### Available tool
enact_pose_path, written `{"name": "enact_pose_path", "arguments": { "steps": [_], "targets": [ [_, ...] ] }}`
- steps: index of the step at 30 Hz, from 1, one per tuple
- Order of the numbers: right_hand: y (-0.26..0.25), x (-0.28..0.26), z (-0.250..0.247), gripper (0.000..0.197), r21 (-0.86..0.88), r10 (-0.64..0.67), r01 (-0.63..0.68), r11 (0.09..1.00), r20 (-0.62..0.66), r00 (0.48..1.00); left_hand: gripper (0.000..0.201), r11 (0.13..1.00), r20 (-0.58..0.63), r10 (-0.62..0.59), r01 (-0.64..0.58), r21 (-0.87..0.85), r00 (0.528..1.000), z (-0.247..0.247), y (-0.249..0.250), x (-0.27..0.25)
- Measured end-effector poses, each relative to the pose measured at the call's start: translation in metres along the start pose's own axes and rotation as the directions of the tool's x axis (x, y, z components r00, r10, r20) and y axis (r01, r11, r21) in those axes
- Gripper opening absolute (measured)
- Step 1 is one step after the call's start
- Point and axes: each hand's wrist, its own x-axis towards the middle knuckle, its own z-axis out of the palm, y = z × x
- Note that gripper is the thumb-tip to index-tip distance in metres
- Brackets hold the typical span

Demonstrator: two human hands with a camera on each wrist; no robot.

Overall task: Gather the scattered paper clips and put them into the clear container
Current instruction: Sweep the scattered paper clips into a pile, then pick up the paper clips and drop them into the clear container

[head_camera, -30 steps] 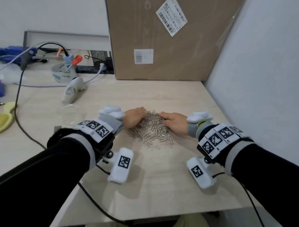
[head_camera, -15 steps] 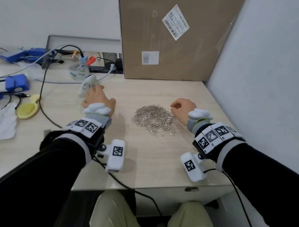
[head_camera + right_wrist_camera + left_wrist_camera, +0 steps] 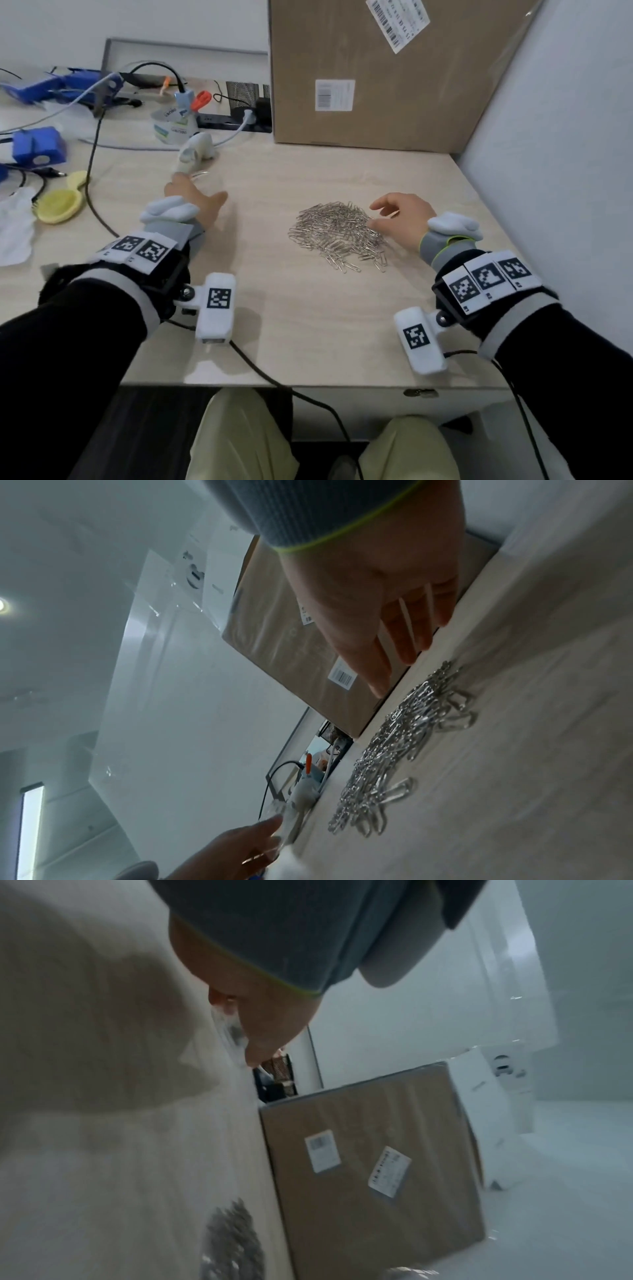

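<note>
Moved off paper clips (image 3: 337, 231): left hand (image 3: 191, 202), fingers spread at clear container (image 3: 205, 178); right hand (image 3: 402, 214), fingers loose, empty. Best: drag container beside pile, then scoop.

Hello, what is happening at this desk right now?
A person is tidying paper clips, which lie gathered in one pile on the desk. The right hand hovers at the pile's edge with loose fingers, holding nothing. The left hand is stretched out to the left, at the clear container; whether it grips it, I cannot tell. No clips are visibly in the container yet. A cardboard box stands behind the pile.
</note>
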Motion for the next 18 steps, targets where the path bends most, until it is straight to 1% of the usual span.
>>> {"name": "enact_pose_path", "arguments": {
  "steps": [2, 3, 6, 8, 11, 13, 16, 18],
  "targets": [
    [0.004, 0.002, 0.001, 0.042, -0.033, -0.006, 0.007, 0.999, 0.023, 1.0, 0.073, 0.987, 0.056, 0.085, -0.077, -0.141, 0.995, 0.009, 0.019, -0.007],
    [0.005, 0.004, 0.001, 0.047, -0.054, -0.005, 0.007, 0.999, 0.036, 0.999, 0.074, 0.977, 0.094, 0.126, -0.107, -0.186, 0.988, 0.015, 0.03, -0.012],
    [0.01, 0.007, 0.003, 0.058, -0.107, 0.002, 0.004, 0.994, 0.06, 0.998, 0.07, 0.941, 0.185, 0.275, -0.224, -0.255, 0.943, 0.034, 0.061, -0.03],
    [0.013, 0.009, 0.006, 0.061, -0.117, -0.012, 0.021, 0.993, 0.071, 0.997, 0.067, 0.922, 0.231, 0.336, -0.269, -0.277, 0.913, 0.046, 0.076, -0.041],
    [0.016, 0.014, 0.01, 0.057, -0.127, -0.061, 0.07, 0.989, 0.074, 0.995, 0.066, 0.907, 0.297, 0.376, -0.283, -0.311, 0.878, 0.065, 0.087, -0.049],
    [0.016, 0.02, 0.013, 0.051, -0.107, -0.087, 0.096, 0.99, 0.083, 0.993, 0.067, 0.898, 0.318, 0.39, -0.282, -0.337, 0.864, 0.077, 0.086, -0.052],
    [0.013, 0.028, 0.016, 0.037, -0.107, -0.139, 0.149, 0.983, 0.096, 0.986, 0.068, 0.893, 0.322, 0.402, -0.29, -0.344, 0.857, 0.088, 0.083, -0.052],
    [0.008, 0.029, 0.017, 0.027, -0.113, -0.179, 0.19, 0.975, 0.101, 0.979, 0.069, 0.878, 0.311, 0.426, -0.306, -0.367, 0.85, 0.088, 0.081, -0.052]
  ]
}}
